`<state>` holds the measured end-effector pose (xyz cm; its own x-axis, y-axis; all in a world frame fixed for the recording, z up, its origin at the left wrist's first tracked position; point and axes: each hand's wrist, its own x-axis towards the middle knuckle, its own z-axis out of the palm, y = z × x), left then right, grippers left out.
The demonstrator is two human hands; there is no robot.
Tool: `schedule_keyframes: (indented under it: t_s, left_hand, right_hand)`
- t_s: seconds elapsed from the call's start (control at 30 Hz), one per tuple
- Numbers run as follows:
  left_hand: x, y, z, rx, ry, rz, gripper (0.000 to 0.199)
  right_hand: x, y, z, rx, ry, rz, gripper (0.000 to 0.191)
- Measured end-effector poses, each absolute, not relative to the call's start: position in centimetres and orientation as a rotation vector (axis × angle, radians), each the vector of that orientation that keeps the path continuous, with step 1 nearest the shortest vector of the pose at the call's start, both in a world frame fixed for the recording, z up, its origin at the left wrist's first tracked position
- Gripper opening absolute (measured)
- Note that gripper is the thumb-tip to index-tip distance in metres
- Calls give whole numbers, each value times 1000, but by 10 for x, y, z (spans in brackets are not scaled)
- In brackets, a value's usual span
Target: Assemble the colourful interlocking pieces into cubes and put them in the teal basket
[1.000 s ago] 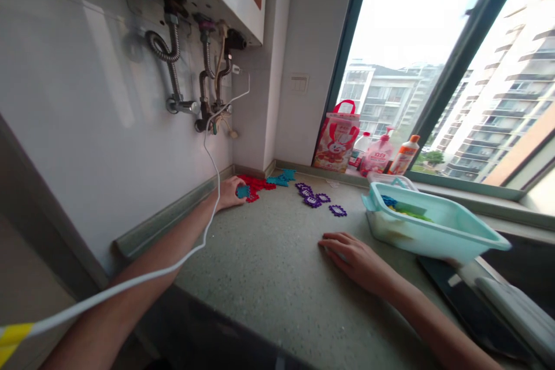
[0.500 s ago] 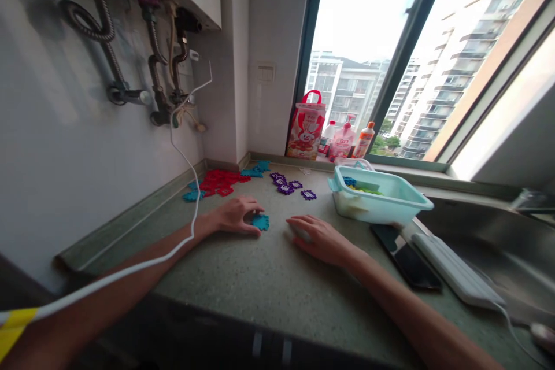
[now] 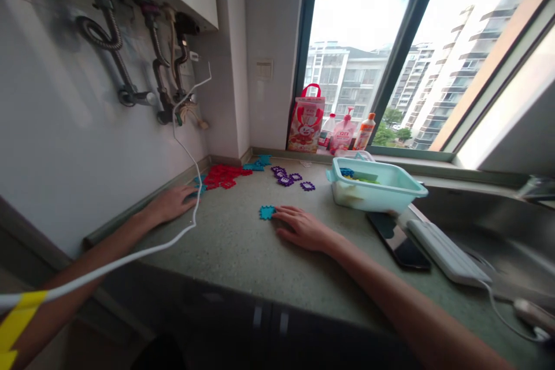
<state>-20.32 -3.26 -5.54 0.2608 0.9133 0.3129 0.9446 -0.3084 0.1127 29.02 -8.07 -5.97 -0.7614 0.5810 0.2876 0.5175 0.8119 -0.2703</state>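
A turquoise toothed-edge puzzle tile (image 3: 266,213) lies flat on the countertop, left of my right hand (image 3: 303,229). Stretched-out fingers of that hand touch the tile's right edge. My left hand (image 3: 171,203) reaches to the turquoise tiles (image 3: 200,184) by the wall, its fingers extended and slightly apart; a white cable passes in front of the fingertips. Beside those tiles lies a cluster of red tiles (image 3: 223,176). More turquoise tiles (image 3: 259,163) sit behind it in the corner, and several purple tiles with white markings (image 3: 284,179) lie farther right.
A pale turquoise basin (image 3: 377,193) with blue and green pieces stands right of centre. Near it are a dark phone (image 3: 403,245), a white power strip (image 3: 448,251) and the steel sink (image 3: 485,237). The white cable (image 3: 173,240) crosses the left side. Bottles (image 3: 342,134) line the windowsill.
My left hand has let go of the single turquoise tile and moved left to the tiles by the wall. My right hand has come to the single tile's edge. The view has shifted slightly.
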Motion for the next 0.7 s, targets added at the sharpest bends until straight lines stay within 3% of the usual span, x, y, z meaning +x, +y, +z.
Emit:
schedule_keyframes:
  t_s: [0.23, 0.3, 0.5, 0.7]
  left_hand:
    - [-182, -86, -66, -2386, -1734, -700, 46]
    - [-163, -99, -66, -2449, -1683, -717, 43]
    - [-72, -96, -48, -2860, -1318, -547, 39]
    - [10, -51, -31, -3067, -878, -511, 31]
  right_hand:
    - [315, -75, -50, -907, -2549, 286, 11]
    - [319, -73, -47, -972, -2543, 260, 16]
    - [333, -68, -40, -1096, -2515, 110, 56]
    - [357, -57, -40, -1237, -2485, -8, 48]
